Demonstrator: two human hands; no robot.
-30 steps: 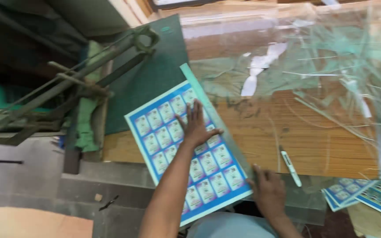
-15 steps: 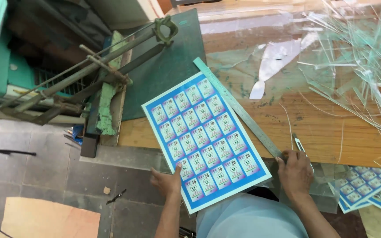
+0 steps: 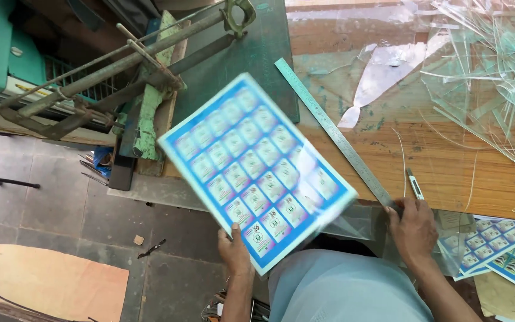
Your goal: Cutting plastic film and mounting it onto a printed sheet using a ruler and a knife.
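My left hand grips the near edge of a blue-bordered printed sheet with a grid of small labels, lifted off the table and blurred by motion. My right hand rests on the near end of a long steel ruler that lies diagonally across the wooden table. A small craft knife lies just beside that hand.
A green metal lever paper cutter stands at the table's left end on a dark cutting mat. Clear plastic offcuts litter the far right. More printed sheets lie at the near right. Cardboard lies on the floor.
The printed sheet has been lifted from the table and swung left and up in my left hand. My right hand has stayed on the ruler's end.
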